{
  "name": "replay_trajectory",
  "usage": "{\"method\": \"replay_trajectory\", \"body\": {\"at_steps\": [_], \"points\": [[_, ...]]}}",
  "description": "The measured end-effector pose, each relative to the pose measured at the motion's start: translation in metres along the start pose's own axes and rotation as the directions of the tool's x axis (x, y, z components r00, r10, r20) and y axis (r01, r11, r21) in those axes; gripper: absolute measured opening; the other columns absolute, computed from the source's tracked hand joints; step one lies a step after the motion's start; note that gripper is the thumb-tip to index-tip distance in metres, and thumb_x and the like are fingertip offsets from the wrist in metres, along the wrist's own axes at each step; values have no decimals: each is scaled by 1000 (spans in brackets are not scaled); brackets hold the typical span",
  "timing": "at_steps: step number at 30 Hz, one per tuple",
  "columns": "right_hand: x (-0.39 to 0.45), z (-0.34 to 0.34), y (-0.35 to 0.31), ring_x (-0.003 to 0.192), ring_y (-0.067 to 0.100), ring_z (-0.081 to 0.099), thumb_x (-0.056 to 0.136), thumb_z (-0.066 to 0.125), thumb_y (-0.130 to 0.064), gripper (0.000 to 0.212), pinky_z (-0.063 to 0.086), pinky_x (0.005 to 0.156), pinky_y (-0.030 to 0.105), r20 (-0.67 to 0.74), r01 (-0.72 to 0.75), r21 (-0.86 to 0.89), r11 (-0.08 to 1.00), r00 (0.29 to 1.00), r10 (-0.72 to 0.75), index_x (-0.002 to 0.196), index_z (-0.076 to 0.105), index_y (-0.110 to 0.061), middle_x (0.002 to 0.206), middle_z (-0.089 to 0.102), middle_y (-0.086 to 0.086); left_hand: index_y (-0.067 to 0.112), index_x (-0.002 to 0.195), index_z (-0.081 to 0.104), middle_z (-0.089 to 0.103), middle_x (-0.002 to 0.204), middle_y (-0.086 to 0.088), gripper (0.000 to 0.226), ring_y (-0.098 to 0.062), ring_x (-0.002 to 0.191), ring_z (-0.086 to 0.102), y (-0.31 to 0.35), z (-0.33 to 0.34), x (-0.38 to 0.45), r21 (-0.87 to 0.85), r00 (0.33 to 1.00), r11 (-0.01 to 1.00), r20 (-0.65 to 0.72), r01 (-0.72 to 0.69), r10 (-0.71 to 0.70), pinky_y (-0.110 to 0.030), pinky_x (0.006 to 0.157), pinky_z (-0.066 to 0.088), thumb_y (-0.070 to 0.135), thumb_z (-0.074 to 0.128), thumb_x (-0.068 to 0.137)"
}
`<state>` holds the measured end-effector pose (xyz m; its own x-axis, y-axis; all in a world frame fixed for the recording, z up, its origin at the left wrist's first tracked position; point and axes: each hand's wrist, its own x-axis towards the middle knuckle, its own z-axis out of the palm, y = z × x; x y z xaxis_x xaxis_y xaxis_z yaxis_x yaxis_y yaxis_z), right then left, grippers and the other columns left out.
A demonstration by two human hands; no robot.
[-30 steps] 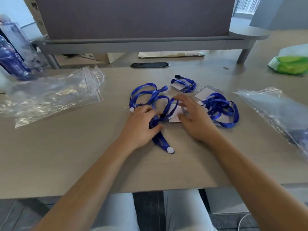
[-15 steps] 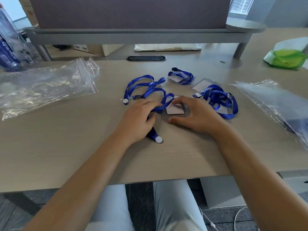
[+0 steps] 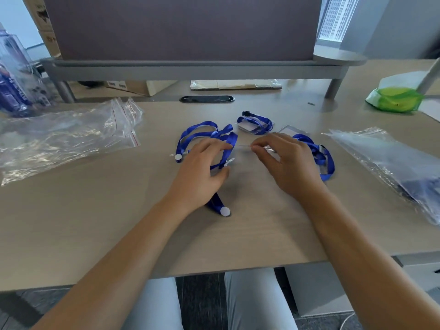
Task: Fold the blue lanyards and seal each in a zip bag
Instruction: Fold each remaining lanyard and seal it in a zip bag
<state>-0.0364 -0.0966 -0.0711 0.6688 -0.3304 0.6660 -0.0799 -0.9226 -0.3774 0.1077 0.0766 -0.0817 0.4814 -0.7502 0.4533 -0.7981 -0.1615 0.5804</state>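
Blue lanyard (image 3: 229, 148) under and beside left hand (image 3: 202, 170) on table (image 3: 95, 210)

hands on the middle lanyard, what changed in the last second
The right hand has lifted the clear card holder off the desk by its edge, where it lay flat under the fingers before. The left hand still holds the middle lanyard. The other two lanyards and the zip bags stayed put.
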Motion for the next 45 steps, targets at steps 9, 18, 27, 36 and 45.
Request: {"method": "replay_trajectory", "body": {"at_steps": [9,18,27,36,45], "points": [[4,-9,1,86,7,63,100,61,-13,11,50,74,14,-293,-272,161,949,905,309,101,69,-19,99,71,-6,26,134,59,57,132,8,48,-13,123,54,16,4,45,-48,998,997,-29,54,-55,-36,105,46,26,74,89],[6,-7,-5,88,19,74,100,59,-8,9,58,68,27,-142,-406,546,733,817,559,100,66,-15,93,74,2,28,93,74,71,80,11,11,-7,71,61,6,0,71,-233,992,965,37,123,-118,-24,67,49,17,74,91],[-2,5,-16,91,2,64,93,71,-15,16,50,74,12,227,-426,200,882,896,382,101,68,-28,100,68,-14,20,97,73,66,76,1,7,-11,67,58,-33,-49,44,-244,984,959,-72,144,-166,-26,57,50,15,68,95],[-10,11,-48,94,15,64,80,88,-25,32,55,87,37,719,-291,342,894,693,-49,108,75,-30,99,66,-9,20,101,72,64,81,15,10,1,75,57,-45,-51,15,-202,972,974,-193,98,-137,-15,63,44,14,67,95],[-9,10,-39,79,7,66,86,74,-30,6,56,74,32,517,-97,96,991,855,33,91,78,-30,82,70,-14,20,101,72,66,83,16,11,-5,79,58,-43,-48,13,-177,972,982,-210,72,-109,-12,67,42,14,67,94]]}}
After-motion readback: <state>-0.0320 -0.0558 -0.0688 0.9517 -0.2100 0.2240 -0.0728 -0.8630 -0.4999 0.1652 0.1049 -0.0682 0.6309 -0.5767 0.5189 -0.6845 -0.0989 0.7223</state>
